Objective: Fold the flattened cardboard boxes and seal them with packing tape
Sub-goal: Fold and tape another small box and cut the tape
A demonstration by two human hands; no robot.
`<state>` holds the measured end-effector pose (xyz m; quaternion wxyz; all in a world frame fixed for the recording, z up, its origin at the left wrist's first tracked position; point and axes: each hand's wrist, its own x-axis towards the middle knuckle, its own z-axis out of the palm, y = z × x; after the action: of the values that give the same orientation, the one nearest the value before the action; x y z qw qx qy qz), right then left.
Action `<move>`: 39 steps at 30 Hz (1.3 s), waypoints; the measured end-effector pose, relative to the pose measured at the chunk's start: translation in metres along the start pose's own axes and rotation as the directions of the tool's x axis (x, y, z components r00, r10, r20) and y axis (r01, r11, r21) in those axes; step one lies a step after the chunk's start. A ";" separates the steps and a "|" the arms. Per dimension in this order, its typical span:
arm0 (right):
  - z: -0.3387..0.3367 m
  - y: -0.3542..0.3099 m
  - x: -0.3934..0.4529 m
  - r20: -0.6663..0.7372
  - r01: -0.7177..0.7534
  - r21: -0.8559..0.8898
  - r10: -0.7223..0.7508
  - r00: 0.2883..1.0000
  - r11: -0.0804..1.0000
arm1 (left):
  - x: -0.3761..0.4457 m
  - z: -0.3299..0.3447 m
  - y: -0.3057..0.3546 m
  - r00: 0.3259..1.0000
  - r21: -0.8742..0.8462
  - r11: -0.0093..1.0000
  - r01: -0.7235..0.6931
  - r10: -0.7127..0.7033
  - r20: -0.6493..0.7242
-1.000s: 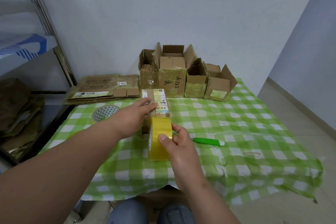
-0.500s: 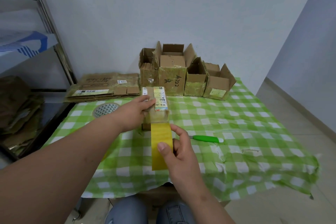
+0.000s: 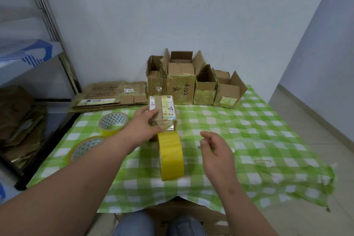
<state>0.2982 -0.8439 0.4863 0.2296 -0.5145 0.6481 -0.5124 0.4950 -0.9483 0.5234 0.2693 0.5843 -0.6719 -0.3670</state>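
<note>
Two spare tape rolls sit far left on the checkered worktop. Left hand grips the small cardboard box mid-table, yellow packing tape roll hanging off it. Right hand is loosely curled, holding nothing.

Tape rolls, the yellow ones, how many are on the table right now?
3. One yellow tape roll stands on edge at centre, its strip stuck to the small cardboard box; two lie flat at left.

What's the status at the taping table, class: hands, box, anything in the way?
Left hand pressing on small box. Right hand open, empty, beside hanging tape roll. Two spare rolls at left, clear of work.
</note>
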 end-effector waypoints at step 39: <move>0.014 -0.059 0.070 0.517 0.323 -0.383 -0.089 0.851 0.865 | -0.025 0.001 -0.003 0.995 -0.412 0.906 0.098 -0.089 0.041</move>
<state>0.3094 -0.9101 0.5508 0.1983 -0.7333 0.6109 -0.2231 0.5000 -0.9234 0.5222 0.3617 0.5416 -0.5531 -0.5195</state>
